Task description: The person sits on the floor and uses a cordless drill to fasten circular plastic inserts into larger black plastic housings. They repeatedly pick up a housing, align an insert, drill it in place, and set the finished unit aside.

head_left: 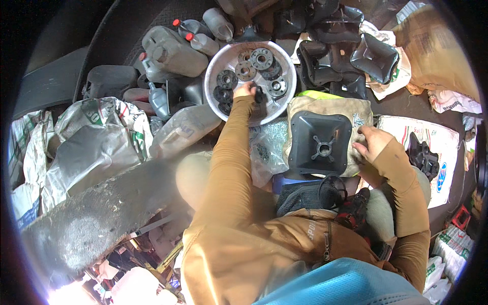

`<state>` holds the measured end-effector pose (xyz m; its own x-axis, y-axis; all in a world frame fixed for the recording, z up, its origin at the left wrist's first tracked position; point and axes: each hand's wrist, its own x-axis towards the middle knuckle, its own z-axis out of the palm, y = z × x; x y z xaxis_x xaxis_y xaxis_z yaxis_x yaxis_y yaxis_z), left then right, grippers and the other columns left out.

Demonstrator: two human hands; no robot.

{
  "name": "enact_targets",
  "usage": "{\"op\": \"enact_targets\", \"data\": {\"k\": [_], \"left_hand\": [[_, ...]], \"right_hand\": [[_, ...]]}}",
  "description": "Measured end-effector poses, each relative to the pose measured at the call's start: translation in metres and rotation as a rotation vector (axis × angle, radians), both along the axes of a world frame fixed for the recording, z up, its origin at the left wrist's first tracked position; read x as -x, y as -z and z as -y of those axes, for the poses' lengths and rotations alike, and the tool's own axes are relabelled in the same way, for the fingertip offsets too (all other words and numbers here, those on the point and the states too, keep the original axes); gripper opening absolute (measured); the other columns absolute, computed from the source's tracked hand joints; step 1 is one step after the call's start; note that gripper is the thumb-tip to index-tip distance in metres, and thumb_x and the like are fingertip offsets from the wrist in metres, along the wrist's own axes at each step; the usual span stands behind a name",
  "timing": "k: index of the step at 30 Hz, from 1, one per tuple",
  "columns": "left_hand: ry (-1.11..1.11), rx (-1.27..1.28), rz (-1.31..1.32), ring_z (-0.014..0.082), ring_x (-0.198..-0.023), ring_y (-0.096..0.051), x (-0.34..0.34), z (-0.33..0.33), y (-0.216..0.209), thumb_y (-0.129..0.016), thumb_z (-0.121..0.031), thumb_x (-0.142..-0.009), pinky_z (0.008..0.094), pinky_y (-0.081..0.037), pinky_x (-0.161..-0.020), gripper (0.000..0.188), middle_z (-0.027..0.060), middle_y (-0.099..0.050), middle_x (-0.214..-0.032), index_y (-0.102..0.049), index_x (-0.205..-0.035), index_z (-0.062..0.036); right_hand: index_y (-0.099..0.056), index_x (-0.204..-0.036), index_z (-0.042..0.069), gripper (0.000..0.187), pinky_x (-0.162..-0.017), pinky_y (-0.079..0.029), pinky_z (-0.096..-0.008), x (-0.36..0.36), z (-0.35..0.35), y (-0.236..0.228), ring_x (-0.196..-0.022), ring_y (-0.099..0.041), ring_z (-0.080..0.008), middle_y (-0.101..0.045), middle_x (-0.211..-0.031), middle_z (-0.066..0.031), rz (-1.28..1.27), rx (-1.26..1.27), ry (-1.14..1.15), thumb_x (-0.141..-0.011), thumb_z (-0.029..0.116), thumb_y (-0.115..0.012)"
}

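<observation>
My left hand [247,90] reaches into a round metal bowl [216,68] that holds several dark round flanges with bolt holes [262,58], and its fingers close on a small black part [260,94]. My right hand [371,143] rests open on the right edge of a black square plate with a round centre hole [318,144]. That plate lies on a tan cloth-covered block [351,108] in front of me.
A pile of black square plates [345,51] lies behind the block. Grey plastic jugs with red caps [175,51] stand left of the bowl. Crumpled sacks and plastic bags [96,137] fill the left. A clear bag of small parts [267,147] lies by my knee.
</observation>
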<state>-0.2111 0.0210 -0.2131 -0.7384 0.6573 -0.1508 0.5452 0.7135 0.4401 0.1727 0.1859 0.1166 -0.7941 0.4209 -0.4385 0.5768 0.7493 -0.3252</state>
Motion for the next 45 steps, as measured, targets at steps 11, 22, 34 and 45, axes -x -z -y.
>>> {"op": "enact_targets", "data": {"k": [11,22,34,45], "left_hand": [[0.100,-0.702,0.933,0.0139,-0.084,-0.059,-0.068,-0.020,-0.279,-0.068,-0.002,-0.078,0.0267,-0.052,-0.071,0.046,0.0068,-0.061,-0.103,-0.054,-0.121,-0.0015],[-0.041,-0.477,1.293,0.0119,-0.073,-0.061,-0.237,0.040,-0.286,-0.072,-0.014,-0.078,0.0290,-0.055,-0.067,0.030,0.0025,-0.062,-0.086,-0.059,-0.102,-0.0027],[-0.101,-0.202,1.294,0.0120,-0.070,-0.059,-0.218,0.030,-0.229,-0.069,-0.017,-0.081,0.0255,-0.054,-0.065,0.038,0.0049,-0.061,-0.088,-0.054,-0.111,0.0008],[-0.113,-0.214,1.245,0.0098,-0.072,-0.058,-0.212,0.019,-0.221,-0.064,-0.013,-0.084,0.0239,-0.052,-0.066,0.031,0.0040,-0.062,-0.092,-0.056,-0.111,0.0009]], "right_hand": [[-0.060,-0.112,0.005,0.026,-0.071,-0.049,-0.0281,-0.002,-0.003,0.029,-0.083,-0.062,-0.0149,-0.066,-0.096,-0.0078,-0.639,0.239,0.197,-0.089,0.018,-0.058],[-0.057,-0.115,0.005,0.038,-0.061,-0.054,-0.0279,-0.042,0.040,0.041,-0.071,-0.062,-0.0134,-0.063,-0.088,-0.0044,-0.533,1.117,0.710,-0.080,0.013,-0.069],[-0.054,-0.110,-0.001,0.035,-0.049,-0.052,-0.0268,-0.021,0.041,0.098,-0.056,-0.059,-0.0147,-0.062,-0.080,-0.0080,-0.218,1.130,0.878,-0.081,0.013,-0.067],[-0.053,-0.114,0.002,0.034,-0.051,-0.054,-0.0316,-0.006,0.028,0.118,-0.058,-0.058,-0.0159,-0.058,-0.079,-0.0045,-0.160,1.075,0.874,-0.083,0.011,-0.062]]}}
